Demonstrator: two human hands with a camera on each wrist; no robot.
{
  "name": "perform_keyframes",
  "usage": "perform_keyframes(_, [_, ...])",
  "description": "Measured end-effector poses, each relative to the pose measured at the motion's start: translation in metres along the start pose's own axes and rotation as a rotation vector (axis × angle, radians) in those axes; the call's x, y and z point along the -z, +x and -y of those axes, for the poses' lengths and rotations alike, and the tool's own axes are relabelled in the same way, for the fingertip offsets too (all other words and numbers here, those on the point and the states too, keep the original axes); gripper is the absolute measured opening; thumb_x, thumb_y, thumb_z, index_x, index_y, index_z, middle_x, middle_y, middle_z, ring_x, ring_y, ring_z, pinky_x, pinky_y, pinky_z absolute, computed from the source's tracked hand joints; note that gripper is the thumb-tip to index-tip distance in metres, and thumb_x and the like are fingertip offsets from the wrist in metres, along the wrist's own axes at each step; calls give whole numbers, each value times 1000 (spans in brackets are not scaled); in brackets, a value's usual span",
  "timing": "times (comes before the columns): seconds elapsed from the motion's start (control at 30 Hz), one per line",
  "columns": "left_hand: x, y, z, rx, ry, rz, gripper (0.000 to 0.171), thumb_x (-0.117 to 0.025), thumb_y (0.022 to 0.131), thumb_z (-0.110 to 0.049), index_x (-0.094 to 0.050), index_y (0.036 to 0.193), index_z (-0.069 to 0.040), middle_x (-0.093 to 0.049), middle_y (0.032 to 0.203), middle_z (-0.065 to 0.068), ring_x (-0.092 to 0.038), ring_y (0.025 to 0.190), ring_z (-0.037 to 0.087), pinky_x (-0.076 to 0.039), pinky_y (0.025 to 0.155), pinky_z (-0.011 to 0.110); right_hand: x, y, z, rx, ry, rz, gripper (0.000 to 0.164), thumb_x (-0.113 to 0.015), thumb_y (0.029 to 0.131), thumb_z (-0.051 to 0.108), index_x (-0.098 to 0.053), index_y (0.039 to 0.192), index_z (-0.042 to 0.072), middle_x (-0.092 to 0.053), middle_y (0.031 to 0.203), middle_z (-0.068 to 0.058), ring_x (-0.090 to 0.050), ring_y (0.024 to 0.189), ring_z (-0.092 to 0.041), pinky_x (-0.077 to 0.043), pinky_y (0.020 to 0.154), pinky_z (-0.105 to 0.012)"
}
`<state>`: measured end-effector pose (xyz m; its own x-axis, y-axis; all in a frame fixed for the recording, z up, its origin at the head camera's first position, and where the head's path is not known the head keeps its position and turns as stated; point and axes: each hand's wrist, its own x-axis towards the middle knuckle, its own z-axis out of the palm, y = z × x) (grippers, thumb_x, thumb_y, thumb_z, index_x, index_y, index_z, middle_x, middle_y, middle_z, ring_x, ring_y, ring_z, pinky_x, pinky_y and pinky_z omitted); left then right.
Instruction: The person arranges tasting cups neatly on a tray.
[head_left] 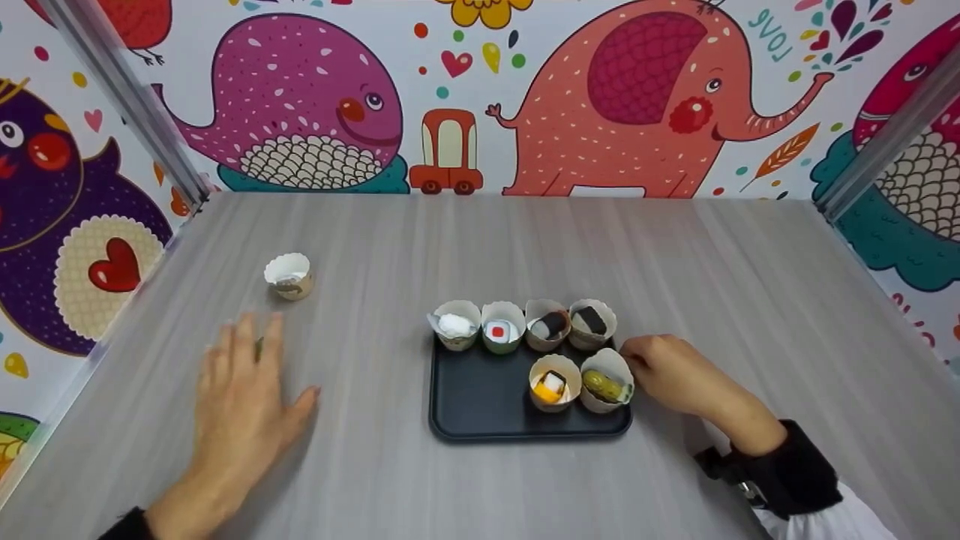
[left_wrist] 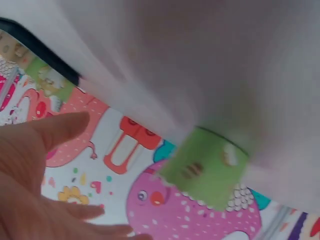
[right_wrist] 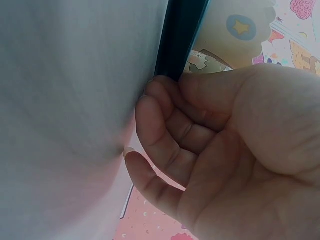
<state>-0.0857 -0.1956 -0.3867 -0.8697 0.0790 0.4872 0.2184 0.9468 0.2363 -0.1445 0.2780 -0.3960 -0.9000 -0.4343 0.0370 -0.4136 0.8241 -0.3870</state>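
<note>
On the grey table, a black tray (head_left: 480, 401) holds several paper cups with small food-like pieces in them. At its right edge my right hand (head_left: 686, 379) has its fingers curled. In the right wrist view the thumb and forefinger of that hand (right_wrist: 215, 135) pinch the tray's rim (right_wrist: 182, 37). My left hand (head_left: 244, 405) is spread with straight fingers, left of the tray, holding nothing. In the left wrist view a green paper cup (left_wrist: 207, 167) stands apart from the fingers; in the head view, only a bit of green shows between them.
A tan paper cup (head_left: 291, 281) stands beyond my left hand. The tray's back row includes a cup with a white lump (head_left: 456, 325). In front are a cup with a yellow-and-white piece (head_left: 553, 384) and one with a green piece (head_left: 606, 386). A cartoon-printed wall (head_left: 360, 90) closes the back.
</note>
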Motion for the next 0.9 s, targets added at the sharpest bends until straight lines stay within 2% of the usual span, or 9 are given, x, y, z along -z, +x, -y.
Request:
perform_keyframes(0.13, [4, 1, 17, 107, -29, 50, 107, -86, 59, -30, -29, 141, 7, -24, 144, 35, -24, 128, 55, -17, 103, 64, 1, -1, 0, 8, -1, -6, 22, -56, 86, 0, -60, 73, 17, -51, 65, 8, -47, 59, -9, -40, 57, -28])
perform_keyframes(0.33, [8, 3, 35, 298, -153, 229, 117, -83, 66, -34, -9, 146, 8, -9, 148, 37, -16, 130, 56, -17, 100, 67, 1, -1, 0, 13, -1, -10, 21, -56, 85, -1, -62, 75, 16, -54, 67, 8, -48, 61, -9, -42, 59, -29])
perform_keyframes(0.43, [8, 5, 42, 364, -204, 292, 119, -82, 68, -38, -5, 146, 8, -9, 147, 38, -16, 130, 56, -20, 97, 68, -1, -1, 0, 0, 2, -5, 21, -56, 86, 0, -62, 75, 16, -55, 68, 8, -49, 61, -8, -43, 59, -29])
perform_keyframes(0.53, [7, 6, 46, 383, -224, 309, 117, -82, 68, -39, -9, 145, 10, -17, 143, 39, -22, 127, 57, -23, 97, 67, -1, -1, -1, 5, 1, -8, 21, -57, 86, 0, -62, 74, 17, -54, 67, 8, -48, 61, -8, -42, 59, -28])
perform_keyframes(0.67, [7, 8, 51, 389, -193, 337, 109, -81, 68, -39, -20, 141, 13, -30, 135, 41, -32, 119, 57, -28, 93, 66, -1, -1, -1, 23, -7, -20, 25, -57, 85, 0, -57, 69, 19, -48, 63, 9, -44, 58, -8, -39, 56, -26])
perform_keyframes(0.77, [8, 12, 54, 403, -173, 395, 103, -79, 70, -40, -26, 139, 14, -35, 131, 41, -36, 116, 57, -31, 90, 66, -1, 0, -1, 21, -10, -22, 27, -56, 86, 0, -54, 66, 19, -45, 61, 9, -43, 57, -8, -37, 55, -25])
perform_keyframes(0.9, [7, 14, 58, 422, -183, 462, 96, -77, 72, -38, -29, 137, 14, -39, 129, 41, -41, 113, 54, -35, 86, 64, -1, 0, 0, 22, -5, -18, 25, -57, 86, 1, -57, 69, 18, -49, 63, 8, -44, 58, -8, -38, 56, -27])
